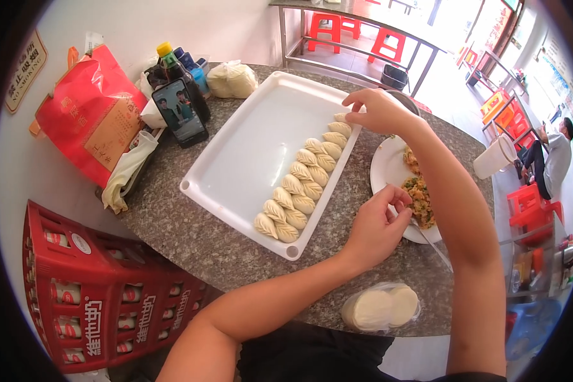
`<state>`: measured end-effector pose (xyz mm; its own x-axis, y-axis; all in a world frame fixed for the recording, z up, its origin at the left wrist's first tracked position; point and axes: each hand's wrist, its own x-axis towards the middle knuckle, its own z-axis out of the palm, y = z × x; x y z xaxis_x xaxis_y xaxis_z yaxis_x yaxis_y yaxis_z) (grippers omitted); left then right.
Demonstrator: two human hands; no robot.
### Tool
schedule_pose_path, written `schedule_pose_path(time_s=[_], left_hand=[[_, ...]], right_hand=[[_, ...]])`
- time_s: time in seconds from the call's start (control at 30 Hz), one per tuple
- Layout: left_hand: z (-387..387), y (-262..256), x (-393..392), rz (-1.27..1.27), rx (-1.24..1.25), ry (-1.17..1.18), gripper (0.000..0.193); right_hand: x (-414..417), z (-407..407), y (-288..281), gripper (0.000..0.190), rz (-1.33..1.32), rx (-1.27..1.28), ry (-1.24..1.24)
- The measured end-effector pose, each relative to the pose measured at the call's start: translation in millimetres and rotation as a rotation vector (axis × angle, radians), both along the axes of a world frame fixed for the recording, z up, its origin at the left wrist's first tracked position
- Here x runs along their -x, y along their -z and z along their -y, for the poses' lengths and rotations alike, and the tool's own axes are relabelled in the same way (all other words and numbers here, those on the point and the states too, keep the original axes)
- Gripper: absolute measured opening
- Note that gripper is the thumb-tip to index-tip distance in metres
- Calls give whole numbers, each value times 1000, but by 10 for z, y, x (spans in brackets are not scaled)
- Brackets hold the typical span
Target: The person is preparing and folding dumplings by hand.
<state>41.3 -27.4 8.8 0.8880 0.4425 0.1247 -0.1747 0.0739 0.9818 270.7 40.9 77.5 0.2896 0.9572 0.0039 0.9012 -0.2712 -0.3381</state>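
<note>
My right hand (376, 112) reaches to the far right corner of a white plastic tray (236, 214), thumb and forefinger apart beside the farthest pleated dumpling (340, 117); nothing shows between them. Two slanting rows of raw pleated dumplings (300, 172) lie along the tray's right side. My left hand (379, 224), its fingers curled, hovers at the near left edge of a white plate (381, 164). Whether it holds anything is unclear. Minced filling (419, 203) with green bits lies on that plate, partly behind my right forearm. The handle of a metal spoon (437, 250) sticks out over the plate's near rim.
A bagged stack of round dough wrappers (382, 305) lies near me. Left of the tray are a propped phone (180, 113), bottles (171, 62), a dough bag (232, 79) and a red bag (93, 110). Red crates (110, 296) stand below left; a person (556, 157) sits far right.
</note>
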Motion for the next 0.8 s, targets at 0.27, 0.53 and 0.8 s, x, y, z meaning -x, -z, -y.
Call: schedule_pose_path(time_s=[0.27, 0.53, 0.8], left_hand=[[-108, 12, 72, -41, -28, -60, 18], [83, -2, 39, 17, -51, 37, 17], [152, -115, 123, -1, -177, 204, 16]], right_hand=[[1163, 1568, -145, 26, -265, -624, 236], [2198, 3016, 147, 41, -216, -324, 284], [2359, 3225, 404, 35, -174, -464, 315]])
